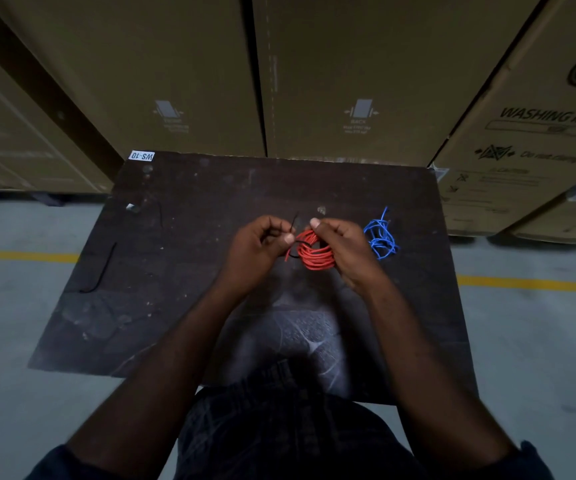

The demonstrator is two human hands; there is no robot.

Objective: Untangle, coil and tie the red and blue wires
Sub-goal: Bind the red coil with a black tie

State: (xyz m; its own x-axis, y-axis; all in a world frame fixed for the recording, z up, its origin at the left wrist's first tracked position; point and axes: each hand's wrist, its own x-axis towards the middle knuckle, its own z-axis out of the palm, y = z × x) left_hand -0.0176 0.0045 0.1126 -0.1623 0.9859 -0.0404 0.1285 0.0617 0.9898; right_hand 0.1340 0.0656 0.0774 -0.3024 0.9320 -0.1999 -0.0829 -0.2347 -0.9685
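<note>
The red wire (316, 255) is wound into a small coil and held above the middle of the dark table (182, 278). My right hand (343, 249) grips the coil's right side. My left hand (258, 249) pinches a thin black tie (295, 221) that loops around the coil's left part; one end sticks up past my fingers. The blue wire (380, 235) lies loosely bunched on the table just right of my right hand, touched by neither hand.
Another black tie (101, 270) lies near the table's left edge, and a thin one (159, 211) further back. Tall cardboard boxes (348, 81) stand right behind the table and at the right. A WS-10 label (141, 155) marks the table's back left corner.
</note>
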